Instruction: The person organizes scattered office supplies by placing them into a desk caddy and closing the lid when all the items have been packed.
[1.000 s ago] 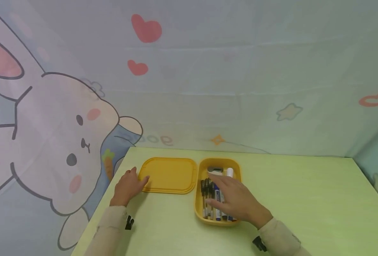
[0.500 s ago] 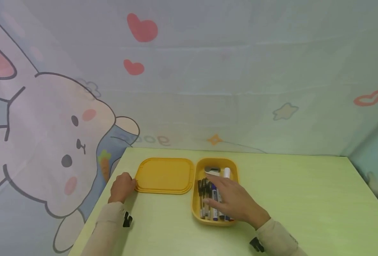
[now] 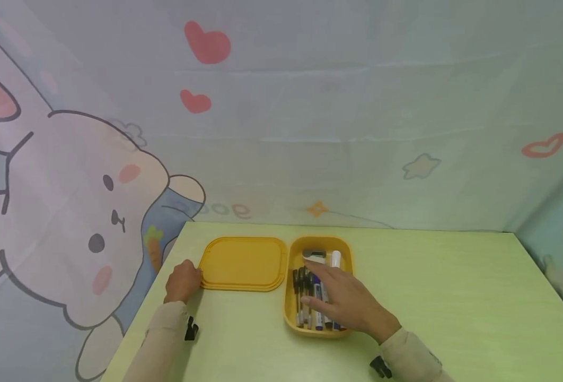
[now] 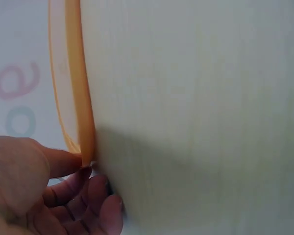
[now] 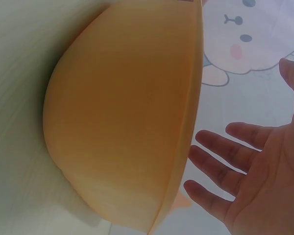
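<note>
A flat yellow lid lies on the table, left of a yellow box. At the lid's near left corner, my left hand pinches the rim between thumb and forefinger, as the left wrist view shows with the lid edge. Over the box hovers my right hand, fingers spread and holding nothing; in the right wrist view the fingers are apart from the box wall. Inside lie several black-capped pens, blue markers and a white-capped marker. My right hand hides part of the contents.
The pale green table stretches to the right of the box. Behind it hangs a printed cloth with a rabbit and hearts, meeting the table's far edge. A small white-and-grey item lies at the box's far end.
My left hand's fingers have closed onto the lid's corner; earlier they were spread beside it. The whole head view has shifted slightly, and my right hand keeps its place over the box.
</note>
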Tool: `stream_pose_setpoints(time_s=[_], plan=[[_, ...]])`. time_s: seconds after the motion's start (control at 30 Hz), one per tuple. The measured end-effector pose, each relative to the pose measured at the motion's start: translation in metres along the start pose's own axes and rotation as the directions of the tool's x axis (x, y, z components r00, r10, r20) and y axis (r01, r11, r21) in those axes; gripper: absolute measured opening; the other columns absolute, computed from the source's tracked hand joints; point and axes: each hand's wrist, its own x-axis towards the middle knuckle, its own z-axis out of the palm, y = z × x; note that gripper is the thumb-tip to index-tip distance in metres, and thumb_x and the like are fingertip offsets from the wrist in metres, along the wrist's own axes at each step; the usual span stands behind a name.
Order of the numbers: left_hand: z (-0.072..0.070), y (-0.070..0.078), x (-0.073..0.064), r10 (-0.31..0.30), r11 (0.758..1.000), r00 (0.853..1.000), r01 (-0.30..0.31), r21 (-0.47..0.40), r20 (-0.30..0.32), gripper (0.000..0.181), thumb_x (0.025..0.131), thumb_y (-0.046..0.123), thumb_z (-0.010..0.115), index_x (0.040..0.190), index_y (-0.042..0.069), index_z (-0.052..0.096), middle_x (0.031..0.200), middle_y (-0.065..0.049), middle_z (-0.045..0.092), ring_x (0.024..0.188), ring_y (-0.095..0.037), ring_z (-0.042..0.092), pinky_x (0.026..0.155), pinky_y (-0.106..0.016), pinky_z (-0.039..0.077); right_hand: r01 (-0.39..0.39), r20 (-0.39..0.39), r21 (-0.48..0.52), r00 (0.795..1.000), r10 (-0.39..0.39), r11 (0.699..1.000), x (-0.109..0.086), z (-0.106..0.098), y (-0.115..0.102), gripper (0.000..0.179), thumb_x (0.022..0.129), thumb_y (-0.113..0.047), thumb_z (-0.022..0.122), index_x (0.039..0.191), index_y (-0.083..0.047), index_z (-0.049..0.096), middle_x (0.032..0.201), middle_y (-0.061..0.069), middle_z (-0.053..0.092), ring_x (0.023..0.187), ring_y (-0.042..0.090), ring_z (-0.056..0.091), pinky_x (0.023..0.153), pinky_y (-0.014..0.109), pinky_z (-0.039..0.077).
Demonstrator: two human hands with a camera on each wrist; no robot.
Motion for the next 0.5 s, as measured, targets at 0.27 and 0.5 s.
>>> stream_pose_setpoints(time_s=[0.27,0.5], plan=[[-0.0012,-0.0067,-0.0013,0.023,0.999,1.0,-0.023,-0.026,-0.006,0.027,0.102,0.009,0.042,0.092,-0.008,0.06,0.087,-0.025,0.065,0.073,-0.037,0.065,0.059,-0.046,0.05,-0.008,0.006,0.003,1.0,0.008,1.0,-0.002,0.0,0.0014,0.074,0.099,-0.069,0.043,0.161,-0.029,0.031,0.158,-0.004,0.045,0.139,0.025,0.05,0.11,0.054,0.043],[-0.005,-0.0084,-0.0054,0.077,0.988,0.995,-0.086,-0.13,-0.071,0.03,0.099,0.006,0.042,0.079,-0.002,0.062,0.065,-0.008,0.054,0.055,-0.022,0.051,0.05,-0.033,0.041,-0.023,0.004,0.012,1.0,0.023,1.0,-0.0026,-0.0029,0.004,0.072,0.1,-0.068,0.044,0.16,-0.03,0.033,0.157,-0.003,0.046,0.139,0.025,0.05,0.111,0.054,0.042]])
